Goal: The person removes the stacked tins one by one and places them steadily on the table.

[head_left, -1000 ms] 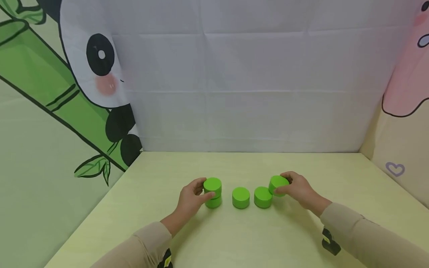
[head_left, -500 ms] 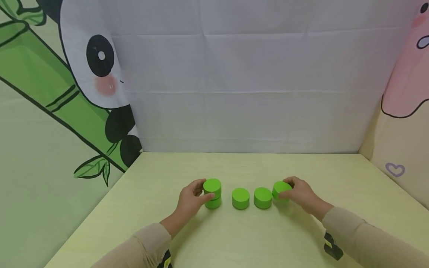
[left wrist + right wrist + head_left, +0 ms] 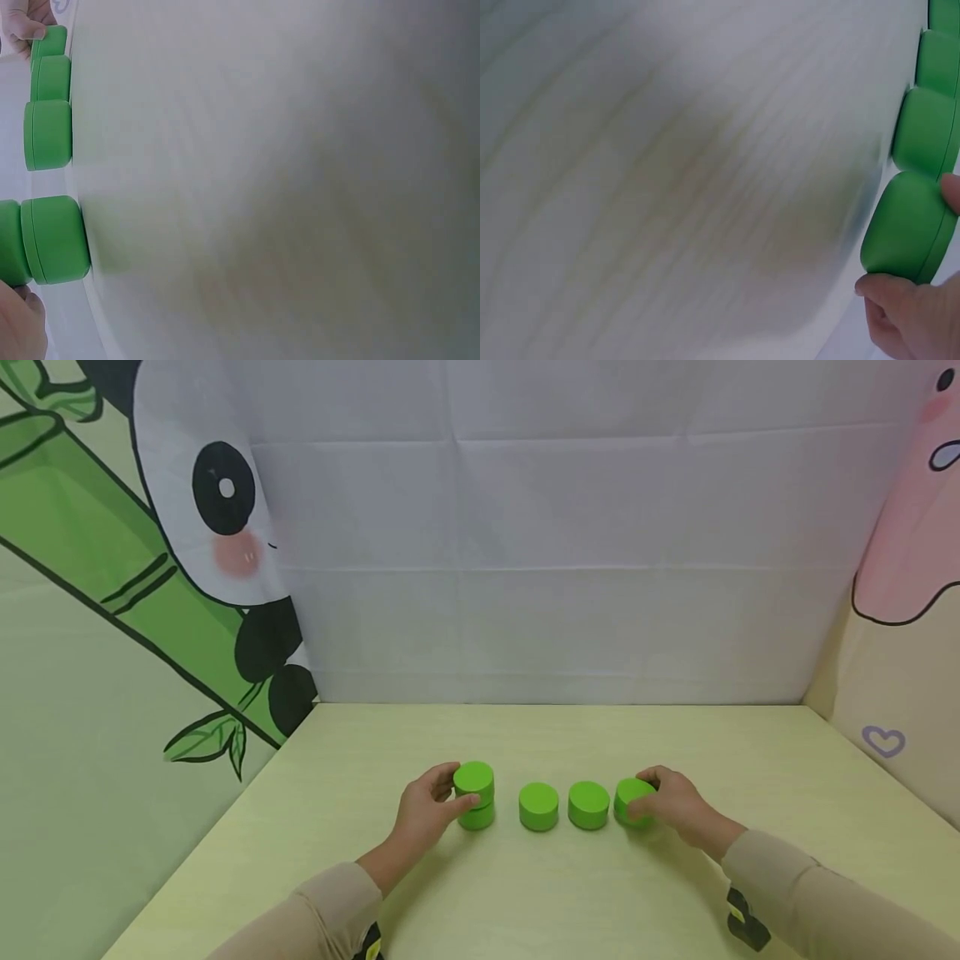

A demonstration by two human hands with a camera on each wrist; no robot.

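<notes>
On the left in the head view, two squat green cylinders stand stacked. My left hand grips the upper cylinder between thumb and fingers. Beneath it the lower cylinder rests on the table; the left wrist view shows the lower cylinder with a thin seam near its top. My right hand holds the cylinder at the right end, thumb on the near side. In the right wrist view that held cylinder is slightly tilted, low over the table.
Between the hands, a single green cylinder and another cylinder stand upright in a row on the pale yellow table. A white cloth wall rises at the back edge. Printed cloth with a panda hangs at the left.
My right hand has lowered its cylinder and moved it slightly right, from overlapping the neighbouring cylinder to the row's right end. The left hand keeps its grip on the stack's upper cylinder.
</notes>
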